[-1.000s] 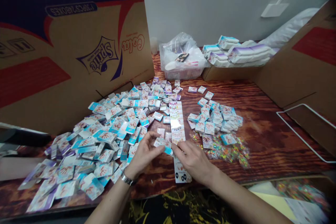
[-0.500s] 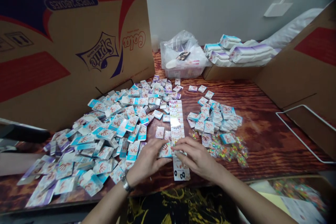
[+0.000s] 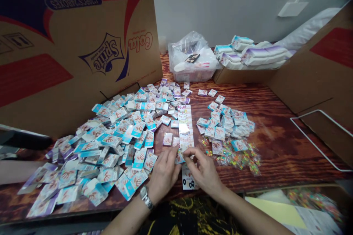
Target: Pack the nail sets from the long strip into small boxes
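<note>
White-and-teal card packet (image 3: 179, 156) held up over the wooden bench (image 3: 275, 143)
left hand (image 3: 164, 174) and right hand (image 3: 202, 170) both have closed grips on it, just beside a long sticker strip (image 3: 186, 128)

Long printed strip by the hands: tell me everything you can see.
The long printed strip looks like glossy paper or film, pale with rows of colourful designs and black rings at its near end. It lies flat on the wooden table, running away from the person, with glare midway. The right hand crosses it, hiding part.
</note>
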Motion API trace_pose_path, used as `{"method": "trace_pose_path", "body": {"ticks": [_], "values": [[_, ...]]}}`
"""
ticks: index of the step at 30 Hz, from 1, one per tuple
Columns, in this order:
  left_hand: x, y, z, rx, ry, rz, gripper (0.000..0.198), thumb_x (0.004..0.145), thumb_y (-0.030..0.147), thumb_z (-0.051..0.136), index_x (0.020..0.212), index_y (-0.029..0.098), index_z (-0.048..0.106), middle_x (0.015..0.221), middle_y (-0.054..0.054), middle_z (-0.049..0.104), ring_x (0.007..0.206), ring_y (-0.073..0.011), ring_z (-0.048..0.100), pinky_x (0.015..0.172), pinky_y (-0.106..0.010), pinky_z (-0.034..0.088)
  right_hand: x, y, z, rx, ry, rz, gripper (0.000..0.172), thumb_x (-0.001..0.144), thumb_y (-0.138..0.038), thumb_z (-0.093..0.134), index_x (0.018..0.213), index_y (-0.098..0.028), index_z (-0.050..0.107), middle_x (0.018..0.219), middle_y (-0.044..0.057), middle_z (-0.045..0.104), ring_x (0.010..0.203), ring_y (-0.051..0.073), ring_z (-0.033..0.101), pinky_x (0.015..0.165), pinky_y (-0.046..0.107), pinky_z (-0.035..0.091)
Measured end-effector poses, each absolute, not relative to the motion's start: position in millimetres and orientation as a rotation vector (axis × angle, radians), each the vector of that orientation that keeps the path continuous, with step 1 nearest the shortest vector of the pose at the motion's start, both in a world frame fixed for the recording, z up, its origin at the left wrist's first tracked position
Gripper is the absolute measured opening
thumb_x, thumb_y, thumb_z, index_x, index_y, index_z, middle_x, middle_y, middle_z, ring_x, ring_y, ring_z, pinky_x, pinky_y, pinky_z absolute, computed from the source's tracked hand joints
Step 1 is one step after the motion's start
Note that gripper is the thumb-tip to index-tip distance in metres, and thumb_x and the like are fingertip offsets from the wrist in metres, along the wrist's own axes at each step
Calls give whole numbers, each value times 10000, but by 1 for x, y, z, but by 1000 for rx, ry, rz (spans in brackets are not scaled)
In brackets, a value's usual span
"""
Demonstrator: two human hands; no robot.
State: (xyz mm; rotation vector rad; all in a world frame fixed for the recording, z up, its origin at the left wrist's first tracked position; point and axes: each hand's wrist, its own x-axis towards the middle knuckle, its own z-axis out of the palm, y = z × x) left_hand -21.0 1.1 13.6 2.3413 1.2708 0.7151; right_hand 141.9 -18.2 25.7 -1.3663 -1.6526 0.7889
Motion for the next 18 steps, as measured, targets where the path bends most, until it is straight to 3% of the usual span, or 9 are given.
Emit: {"method": "trace_pose_path", "body": {"ticks": [7,11,15,18], "values": [[-21,2,16,2349,1237,716,539,837,115,496,1342,203,332,1150,-106,533,1045,-222,530,871,-359,490,160,-11,38,-1263,-1977,659,190,889,-155,474,1056,-227,530,1035,67,584,1138,236,432,936,399,413],[-17,-1,16,2374,1215,719,407,852,141,491,1247,205,424,1088,-99,550,988,-215,557,812,-345,515,158,-8,37,-1296,-1856,716,158,897,-169,459,1031,-216,528,989,67,572,1017,206,520,863,358,456],[-15,-3,16,2448,1190,752,359,848,115,479,1198,188,447,1144,-115,545,1019,-223,548,833,-356,512,151,-10,32,-1418,-1638,841,291,854,-224,542,1139,-203,493,1024,74,585,923,196,582,797,330,488],[-15,-3,15,2510,1208,757,363,852,96,454,1205,180,448,1201,-126,538,1061,-235,534,869,-381,501,146,-14,30,-1424,-1527,938,200,863,-246,539,1058,-206,559,946,40,631,856,173,608,764,295,490]]}}
